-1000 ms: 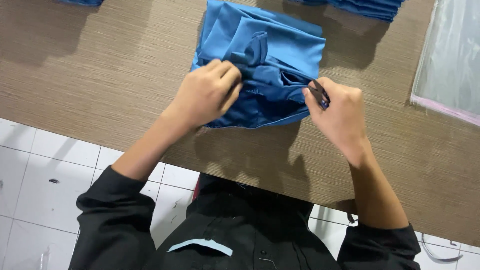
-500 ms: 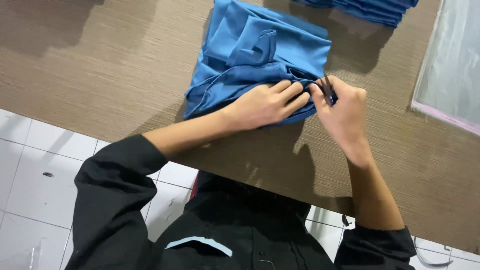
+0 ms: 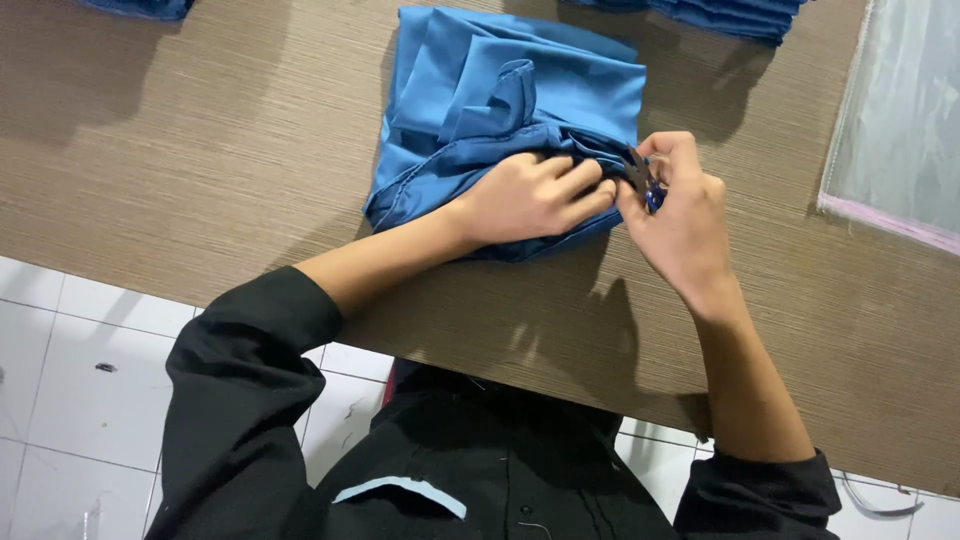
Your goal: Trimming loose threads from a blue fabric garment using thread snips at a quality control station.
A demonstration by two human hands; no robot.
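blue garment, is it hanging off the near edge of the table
No, the blue garment lies wholly on the wooden table, with the left hand pressing its front fold back from the edge.

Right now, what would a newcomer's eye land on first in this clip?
The folded blue garment at the top middle of the brown table draws the eye first. Both hands meet at its near right edge: the left hand presses on the cloth, while the right hand holds a small dark snipping tool against it. More blue cloth is stacked at the far edge.
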